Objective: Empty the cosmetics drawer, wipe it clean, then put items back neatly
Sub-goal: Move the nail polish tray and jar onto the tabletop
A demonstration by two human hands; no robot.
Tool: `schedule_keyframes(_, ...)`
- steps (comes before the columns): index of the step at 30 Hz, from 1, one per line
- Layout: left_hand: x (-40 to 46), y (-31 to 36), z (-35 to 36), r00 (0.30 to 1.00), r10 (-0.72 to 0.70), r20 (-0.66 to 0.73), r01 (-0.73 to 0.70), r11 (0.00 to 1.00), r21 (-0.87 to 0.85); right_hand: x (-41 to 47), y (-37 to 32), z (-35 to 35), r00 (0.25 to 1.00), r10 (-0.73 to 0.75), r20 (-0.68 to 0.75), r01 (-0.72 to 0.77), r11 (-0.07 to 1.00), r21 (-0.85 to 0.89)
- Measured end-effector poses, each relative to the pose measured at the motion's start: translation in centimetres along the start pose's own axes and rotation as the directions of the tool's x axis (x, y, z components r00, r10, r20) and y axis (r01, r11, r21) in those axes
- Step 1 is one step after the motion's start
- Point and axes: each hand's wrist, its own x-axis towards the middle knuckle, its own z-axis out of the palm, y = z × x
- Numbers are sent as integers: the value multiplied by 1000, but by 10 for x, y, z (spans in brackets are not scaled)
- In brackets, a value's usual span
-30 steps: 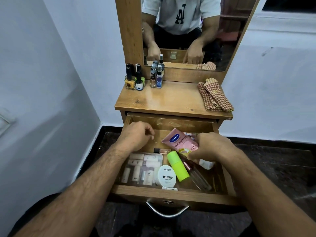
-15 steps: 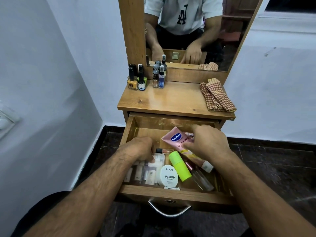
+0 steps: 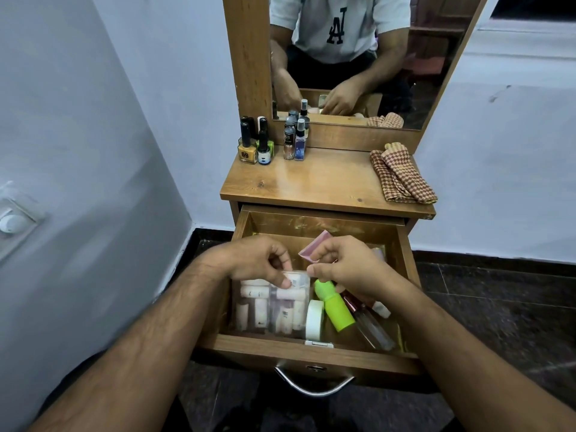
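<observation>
Drawer (image 3: 311,353) wooden, hands (image 3: 311,269) pinching clear pouch (image 3: 274,304)

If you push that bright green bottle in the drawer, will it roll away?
Probably a little: the green bottle is round and lies on its side. It likely won't go far, since the white round tin and a clear glass bottle hem it in.

Both hands, left hand (image 3: 255,260) and right hand (image 3: 346,266), pinching clear pouch (image 3: 274,304) inside open drawer (image 3: 311,353).
</observation>
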Motion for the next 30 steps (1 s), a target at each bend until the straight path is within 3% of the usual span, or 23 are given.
schedule_keyframes(6, -6, -4, -17, 983, 102, -154, -122, 984, -129, 4, 4, 2, 956, -50, 288, -41, 952, 303)
schedule_keyframes(10, -12, -1, -27, 951, 94, -296, -177, 947, -269, 7, 7, 2, 939, -74, 336, -37, 949, 313)
schedule_keyframes(15, -17, -1, -32, 886, 47, -460, -233, 905, -356, 14, 5, -1, 940, -149, 306, -15, 880, 474)
schedule_keyframes(18, -18, -10, -38, 760, -19, -649, -314, 864, -393, 16, 4, 0, 955, -150, 254, -25, 816, 577)
schedule_keyframes(22, -16, -26, -45, 460, -191, -867, -341, 864, -371, 15, -8, 0, 987, -126, 99, 19, 707, 707)
schedule_keyframes(23, -16, -28, -46, 426, -245, -871, -317, 861, -398, 16, -11, 0, 992, -112, 57, 36, 684, 729)
schedule_keyframes(24, -15, -29, -46, 426, -285, -859, -288, 857, -427, 18, -15, -1, 995, -94, 16, 50, 665, 745)
schedule_keyframes(26, -13, -30, -43, 493, -316, -811, -236, 849, -473, 26, -21, -1, 996, -65, -55, 84, 638, 765)
schedule_keyframes(30, -3, -28, -37, 591, -281, -756, -183, 867, -464, 46, -31, 2, 989, -31, -142, 130, 634, 763)
